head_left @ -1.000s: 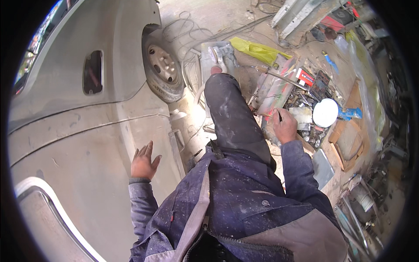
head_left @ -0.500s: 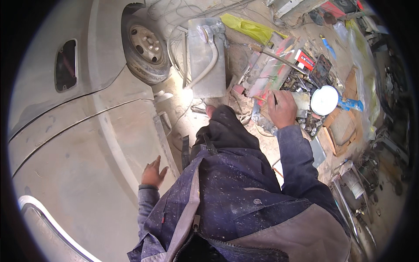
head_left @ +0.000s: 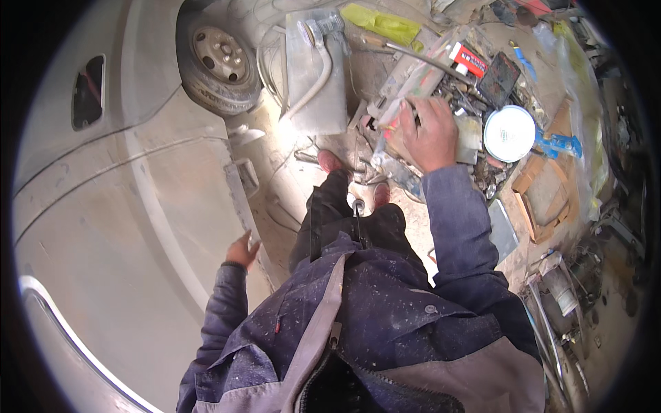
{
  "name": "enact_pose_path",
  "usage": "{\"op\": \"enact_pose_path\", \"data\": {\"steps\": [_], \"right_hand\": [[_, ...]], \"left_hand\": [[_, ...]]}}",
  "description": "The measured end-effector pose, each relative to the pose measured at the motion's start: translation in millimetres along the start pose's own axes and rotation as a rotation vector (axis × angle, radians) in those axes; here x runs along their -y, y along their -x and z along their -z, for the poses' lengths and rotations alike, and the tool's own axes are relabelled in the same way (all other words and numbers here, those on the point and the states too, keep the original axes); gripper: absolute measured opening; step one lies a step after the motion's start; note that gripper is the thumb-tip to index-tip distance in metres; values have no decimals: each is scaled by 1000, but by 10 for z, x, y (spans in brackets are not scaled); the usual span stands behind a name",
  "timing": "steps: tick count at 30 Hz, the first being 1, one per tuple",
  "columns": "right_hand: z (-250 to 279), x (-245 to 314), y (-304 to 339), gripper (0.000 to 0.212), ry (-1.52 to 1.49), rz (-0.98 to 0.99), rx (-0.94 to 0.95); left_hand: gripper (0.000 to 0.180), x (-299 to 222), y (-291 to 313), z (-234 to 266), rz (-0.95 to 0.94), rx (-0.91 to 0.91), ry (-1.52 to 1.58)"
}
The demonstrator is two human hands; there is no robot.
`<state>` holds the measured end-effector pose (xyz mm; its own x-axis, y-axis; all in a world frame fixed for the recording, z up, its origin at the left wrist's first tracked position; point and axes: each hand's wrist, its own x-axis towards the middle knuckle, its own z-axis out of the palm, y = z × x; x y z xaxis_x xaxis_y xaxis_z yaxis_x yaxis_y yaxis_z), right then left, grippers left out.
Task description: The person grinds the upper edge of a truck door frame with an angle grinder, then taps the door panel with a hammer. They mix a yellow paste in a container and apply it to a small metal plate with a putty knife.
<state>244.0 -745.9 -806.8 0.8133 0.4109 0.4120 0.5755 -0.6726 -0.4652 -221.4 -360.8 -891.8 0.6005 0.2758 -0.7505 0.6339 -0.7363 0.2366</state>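
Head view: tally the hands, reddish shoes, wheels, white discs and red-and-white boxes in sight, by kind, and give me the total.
Left hand and right hand: 2
Reddish shoes: 2
Wheel: 1
White disc: 1
Red-and-white box: 1
Total: 7

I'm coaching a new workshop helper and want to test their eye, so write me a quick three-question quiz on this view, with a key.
1. Which of the wearer's hands is nearer the round white lid?
2. True or false: in the picture, the steel wheel is left of the yellow plastic sheet.
3. What lies on the flat grey panel?
A) a hammer
B) a glove
C) a hose

Key: 1. The right hand; 2. True; 3. C
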Motion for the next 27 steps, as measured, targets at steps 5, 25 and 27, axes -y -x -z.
{"op": "enact_pose_path", "data": {"steps": [5,25,27], "right_hand": [[253,231,148,16,-216,173,-146],[-4308,-1000,5612,33,-934,-1791,729],[-5071,-1338,5878,38,-1072,-1832,678]], "left_hand": [[66,-600,322,-589,-48,-128,30],[80,-808,-576,-3746,50,-55,-79],[76,-684,-624,-3746,91,-147,45]]}}
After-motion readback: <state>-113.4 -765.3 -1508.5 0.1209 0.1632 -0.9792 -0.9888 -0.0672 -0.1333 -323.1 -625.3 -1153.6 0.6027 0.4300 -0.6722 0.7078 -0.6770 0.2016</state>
